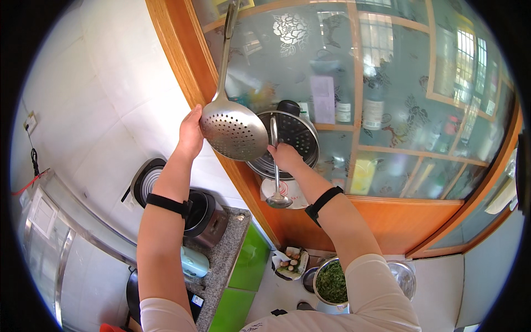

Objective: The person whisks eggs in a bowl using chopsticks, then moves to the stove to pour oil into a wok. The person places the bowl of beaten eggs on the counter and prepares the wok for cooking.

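Note:
My left hand (192, 133) grips the rim of a large perforated metal skimmer (234, 130), whose long handle points up along the wooden door frame. To its right, my right hand (286, 157) holds a metal ladle (278, 201) by the shaft, with the bowl hanging down. Behind both tools hangs a round steamer or pot with a perforated interior (300, 137) and a black knob or handle (289, 107), in front of the glass panel. The skimmer's right edge overlaps the pot in view. A pale item with red print (294, 191) shows behind the ladle bowl.
A patterned glass partition (394, 95) has an orange wood frame. At lower left, a granite counter (226, 245) bears a dark appliance (215, 222) and a light-blue container (195, 262). On the floor are a bowl of leafy greens (332, 282), a metal bowl (404, 278) and a lined basket (293, 261).

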The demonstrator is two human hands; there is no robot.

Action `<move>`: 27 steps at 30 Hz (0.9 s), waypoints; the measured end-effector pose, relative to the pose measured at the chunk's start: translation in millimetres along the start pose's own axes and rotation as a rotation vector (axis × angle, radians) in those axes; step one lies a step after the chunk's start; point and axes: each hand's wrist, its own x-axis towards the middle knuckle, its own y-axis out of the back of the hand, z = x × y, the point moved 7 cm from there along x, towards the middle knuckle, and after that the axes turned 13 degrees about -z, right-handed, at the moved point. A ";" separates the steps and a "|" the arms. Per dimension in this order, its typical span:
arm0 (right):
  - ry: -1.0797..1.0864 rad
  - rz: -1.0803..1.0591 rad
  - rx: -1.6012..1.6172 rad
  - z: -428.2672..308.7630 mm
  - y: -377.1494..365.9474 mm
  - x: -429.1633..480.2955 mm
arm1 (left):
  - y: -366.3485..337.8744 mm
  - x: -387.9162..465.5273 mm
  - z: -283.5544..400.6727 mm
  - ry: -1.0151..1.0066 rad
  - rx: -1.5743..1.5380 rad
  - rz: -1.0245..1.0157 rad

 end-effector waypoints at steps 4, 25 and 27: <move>-0.020 0.024 0.001 11.9 -7.2 6.3 | -6.3 0.5 -4.5 -0.009 0.013 -0.004; 0.141 0.159 0.770 28.1 -30.1 -69.7 | -17.2 -13.6 -57.7 -0.211 0.310 0.293; 0.151 0.063 0.720 14.8 -54.0 -98.9 | -16.4 -62.8 -65.7 -0.208 0.295 0.311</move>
